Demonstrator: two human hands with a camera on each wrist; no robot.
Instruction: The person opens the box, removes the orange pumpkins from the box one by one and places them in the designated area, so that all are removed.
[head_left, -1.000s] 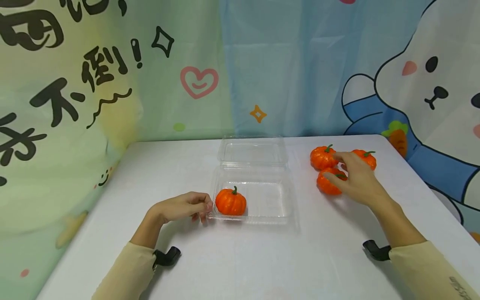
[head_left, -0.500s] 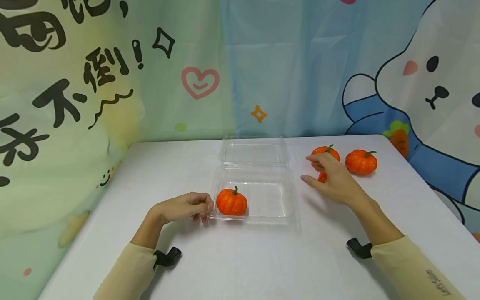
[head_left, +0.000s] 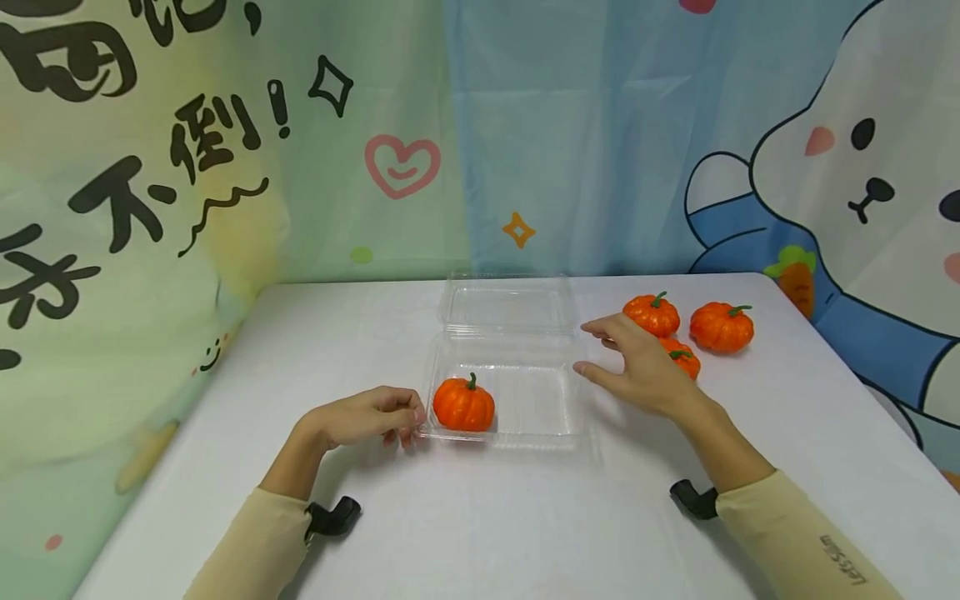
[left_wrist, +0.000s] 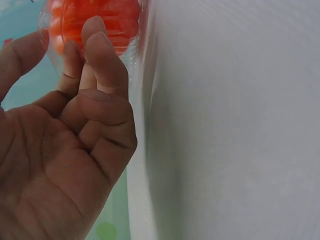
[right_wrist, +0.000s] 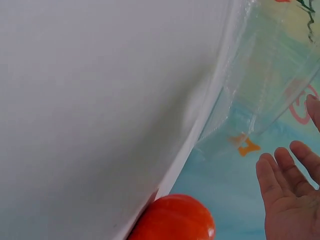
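Observation:
A clear plastic clamshell container (head_left: pixel 536 400) lies on the table, its lid (head_left: pixel 510 302) folded back. One small orange pumpkin (head_left: pixel 463 405) with a green stem sits in its front left corner. My left hand (head_left: pixel 372 415) pinches the container's front left edge; in the left wrist view, the thumb and fingertips of the left hand (left_wrist: pixel 75 120) meet the clear wall beside the pumpkin. Just right of the container, my right hand (head_left: pixel 641 367) hovers with fingers spread and nothing held. Fingers of the right hand (right_wrist: pixel 292 185) look relaxed in the right wrist view.
To the right of the container are three more pumpkins: one at the back (head_left: pixel 652 314), one partly behind the right hand (head_left: pixel 684 360), and one farther right (head_left: pixel 722 327). A printed cloth backdrop (head_left: pixel 600 142) hangs behind the white table (head_left: pixel 487 517).
My right hand has moved left, away from the cluster of pumpkins toward the container, without taking one. The left hand and the container have stayed in place.

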